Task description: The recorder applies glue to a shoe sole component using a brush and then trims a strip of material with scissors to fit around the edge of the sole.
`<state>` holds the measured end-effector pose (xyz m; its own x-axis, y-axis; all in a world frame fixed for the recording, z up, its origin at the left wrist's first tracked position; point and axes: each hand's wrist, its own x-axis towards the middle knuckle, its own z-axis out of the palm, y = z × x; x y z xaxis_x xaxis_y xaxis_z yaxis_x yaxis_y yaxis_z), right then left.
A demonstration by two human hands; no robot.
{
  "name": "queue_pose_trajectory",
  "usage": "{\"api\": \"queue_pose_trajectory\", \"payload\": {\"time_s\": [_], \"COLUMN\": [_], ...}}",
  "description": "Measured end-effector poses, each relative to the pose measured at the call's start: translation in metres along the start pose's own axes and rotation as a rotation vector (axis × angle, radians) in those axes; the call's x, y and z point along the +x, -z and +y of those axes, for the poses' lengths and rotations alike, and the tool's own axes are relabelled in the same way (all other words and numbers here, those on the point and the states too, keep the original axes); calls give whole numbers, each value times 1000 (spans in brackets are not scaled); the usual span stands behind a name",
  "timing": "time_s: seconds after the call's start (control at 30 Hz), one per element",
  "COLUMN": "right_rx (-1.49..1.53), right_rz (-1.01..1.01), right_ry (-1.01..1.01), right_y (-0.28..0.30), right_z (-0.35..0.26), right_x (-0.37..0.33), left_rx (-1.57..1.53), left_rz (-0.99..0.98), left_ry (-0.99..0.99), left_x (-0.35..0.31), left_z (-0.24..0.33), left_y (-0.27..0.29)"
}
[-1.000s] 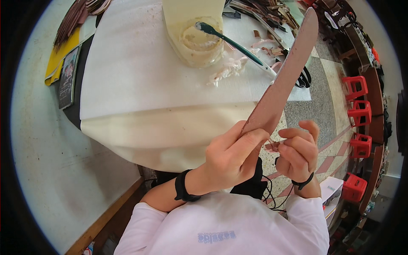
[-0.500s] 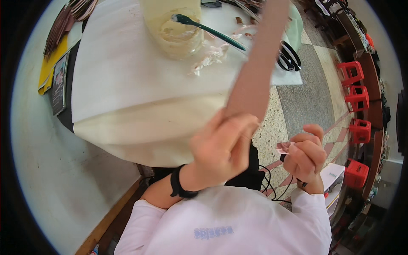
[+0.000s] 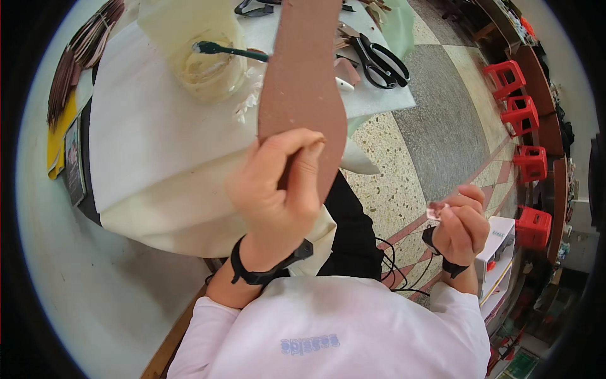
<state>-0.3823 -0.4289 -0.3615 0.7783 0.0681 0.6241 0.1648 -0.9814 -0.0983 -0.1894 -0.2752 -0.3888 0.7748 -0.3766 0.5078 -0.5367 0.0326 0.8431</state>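
Brownish-pink, matte and flat, the sole is a long strip with curved sides, its right edge swelling outward beside the hand and drawing in farther up. A few pale specks dot the face, and the colour is otherwise even. It is held up in front of the person, over the near part of the table, and its far end runs out past the upper edge of the view. The left hand grips it near the lower end, thumb and forefinger brought together over the face; whether a bit of anything sits between those tips is too small to tell. Off to the right, well apart from the sole and above the speckled floor, the right hand is curled, pinching a small ragged pink-and-white scrap. On the table, a dark green brush lies across a cloudy tub left of the sole, with black-handled scissors to its right.
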Motion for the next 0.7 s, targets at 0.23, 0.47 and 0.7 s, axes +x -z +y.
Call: {"api": "queue_pose_trajectory", "payload": {"time_s": [0.23, 0.47, 0.7], "right_rx": [168, 721, 481], "right_rz": [135, -151, -32], "right_ry": [-188, -690, -548], "right_y": [2, -18, -45], "right_z": [-2, -14, -14], "right_x": [10, 66, 80], "left_rx": [-24, -122, -223], "left_rz": [-88, -133, -127], "left_ry": [-83, -97, -4], "left_x": [2, -4, -11], "left_z": [10, 8, 4], "left_y": [-20, -22, -26]}}
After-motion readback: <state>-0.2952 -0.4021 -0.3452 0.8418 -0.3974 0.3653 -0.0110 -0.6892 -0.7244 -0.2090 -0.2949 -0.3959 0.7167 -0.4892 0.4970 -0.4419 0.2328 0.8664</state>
